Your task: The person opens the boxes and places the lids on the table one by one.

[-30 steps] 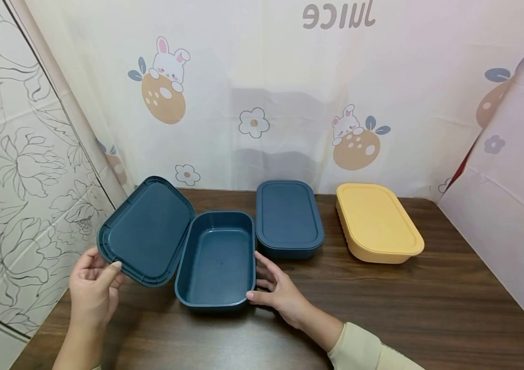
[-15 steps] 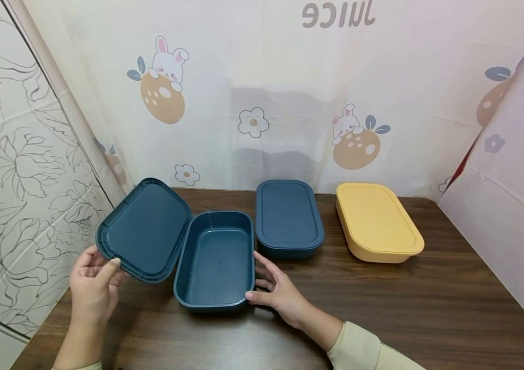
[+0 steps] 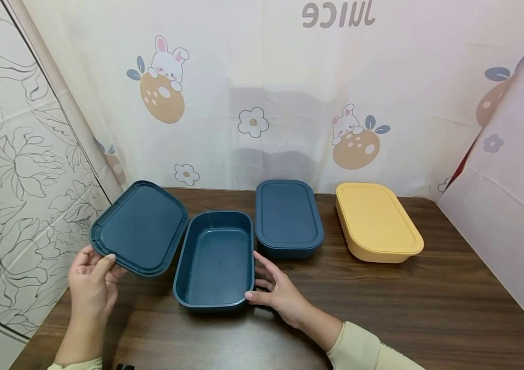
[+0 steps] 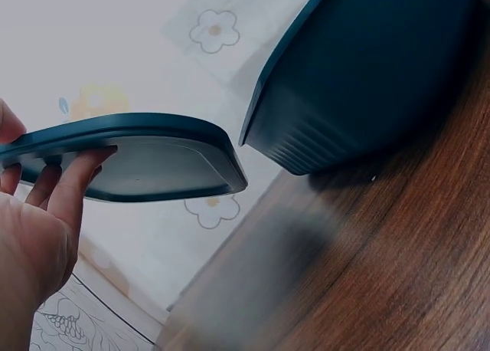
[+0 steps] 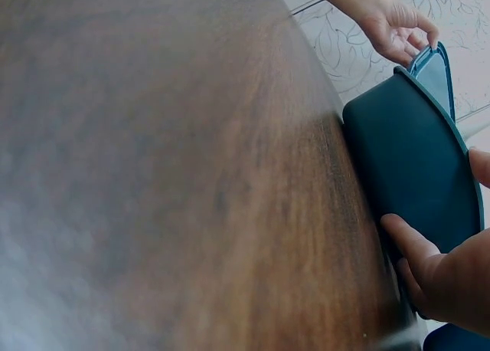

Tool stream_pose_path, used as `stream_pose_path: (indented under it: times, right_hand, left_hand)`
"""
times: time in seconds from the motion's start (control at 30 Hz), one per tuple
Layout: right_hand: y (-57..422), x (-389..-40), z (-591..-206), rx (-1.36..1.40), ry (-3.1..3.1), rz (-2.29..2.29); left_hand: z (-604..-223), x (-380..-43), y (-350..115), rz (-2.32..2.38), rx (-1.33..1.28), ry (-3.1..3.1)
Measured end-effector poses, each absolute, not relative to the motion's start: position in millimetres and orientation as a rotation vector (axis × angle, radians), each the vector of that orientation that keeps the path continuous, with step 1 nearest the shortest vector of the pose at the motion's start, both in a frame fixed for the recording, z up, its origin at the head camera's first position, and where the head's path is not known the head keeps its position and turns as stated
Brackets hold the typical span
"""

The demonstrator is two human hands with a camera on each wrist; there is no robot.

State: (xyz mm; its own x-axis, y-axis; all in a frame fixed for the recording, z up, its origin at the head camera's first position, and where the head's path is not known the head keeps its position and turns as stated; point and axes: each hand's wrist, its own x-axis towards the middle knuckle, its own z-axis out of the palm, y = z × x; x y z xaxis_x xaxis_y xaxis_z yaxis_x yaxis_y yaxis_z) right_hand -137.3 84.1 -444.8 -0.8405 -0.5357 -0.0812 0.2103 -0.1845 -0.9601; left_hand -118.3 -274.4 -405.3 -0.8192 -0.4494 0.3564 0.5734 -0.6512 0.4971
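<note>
Dark teal, rounded rectangular plastic box (image 3: 217, 275) sits lidless on the brown wood-grain table (image 3: 405, 318), the right hand (image 3: 277, 298) resting against its side, grip loose. Beside it, the left hand (image 3: 94, 285) pinches a tilted matching teal lid (image 3: 139, 228). Farther back, rightward, stand a lidded navy-blue rectangular box (image 3: 288, 218) and a lidded yellow rectangular box (image 3: 379, 221).

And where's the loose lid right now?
In the head view, the lid is on the left, held up off the table by the left hand, just left of the open box.
</note>
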Motion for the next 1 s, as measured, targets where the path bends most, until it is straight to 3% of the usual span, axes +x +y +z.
stream_pose_path:
  times: [1.0]
  right_hand:
    - [83.8, -137.2, -444.5, -0.368, 1.612, -2.067]
  left_hand:
    - [-408.3, -134.9, -284.9, -2.519, 0.127, -0.668]
